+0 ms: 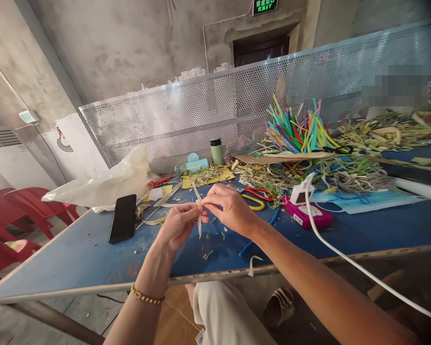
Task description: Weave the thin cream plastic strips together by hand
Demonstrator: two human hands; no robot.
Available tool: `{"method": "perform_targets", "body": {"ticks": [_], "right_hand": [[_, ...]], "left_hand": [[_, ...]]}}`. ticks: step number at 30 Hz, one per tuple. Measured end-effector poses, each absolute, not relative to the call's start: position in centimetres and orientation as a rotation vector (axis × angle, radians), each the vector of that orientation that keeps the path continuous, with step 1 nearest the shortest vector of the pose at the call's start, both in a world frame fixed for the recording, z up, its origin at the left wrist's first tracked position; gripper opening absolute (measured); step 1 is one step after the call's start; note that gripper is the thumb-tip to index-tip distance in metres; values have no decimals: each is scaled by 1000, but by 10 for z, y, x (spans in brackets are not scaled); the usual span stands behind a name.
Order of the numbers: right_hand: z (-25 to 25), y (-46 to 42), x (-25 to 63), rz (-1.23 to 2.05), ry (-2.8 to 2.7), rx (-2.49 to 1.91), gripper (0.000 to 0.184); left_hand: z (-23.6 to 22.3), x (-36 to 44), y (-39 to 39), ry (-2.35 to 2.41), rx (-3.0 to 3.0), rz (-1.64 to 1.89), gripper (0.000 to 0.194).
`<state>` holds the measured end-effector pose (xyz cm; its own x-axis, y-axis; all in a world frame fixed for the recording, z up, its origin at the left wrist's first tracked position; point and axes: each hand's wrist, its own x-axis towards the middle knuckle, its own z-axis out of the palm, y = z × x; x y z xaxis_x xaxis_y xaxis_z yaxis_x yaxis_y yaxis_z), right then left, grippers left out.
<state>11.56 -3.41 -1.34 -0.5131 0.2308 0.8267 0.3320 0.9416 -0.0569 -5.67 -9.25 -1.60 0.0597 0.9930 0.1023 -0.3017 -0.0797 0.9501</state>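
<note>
1. Our left hand (182, 221) pinches a pale strip (200, 226); our right hand (228, 207) closes its fingertips on it too, touching the left.
2. We hold it above the blue counter (75, 256).
3. Left of our hands lies a black phone (122, 218); to the right, a pink box (311, 214).

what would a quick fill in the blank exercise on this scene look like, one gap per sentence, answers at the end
The left hand and the right hand pinch a pale strip above a table whose top is coloured ____. The bracelet on the left wrist has beads coloured ____. The black phone lies to the ____ of both hands. The lit green sign reads, in English, ____.

Missing words: blue; gold; left; EXIT
</note>
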Motion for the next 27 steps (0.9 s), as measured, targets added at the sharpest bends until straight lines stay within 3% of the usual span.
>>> {"method": "perform_targets", "body": {"ticks": [7, 27], "right_hand": [[-14, -32, 115, -50, -2116, -395, 15], [-14, -33, 115, 85, -2047, -444, 13]], "left_hand": [[-14, -55, -94, 848, 1044, 1361, 27], [-14, -49, -91, 918, 1078, 1453, 18]]}}
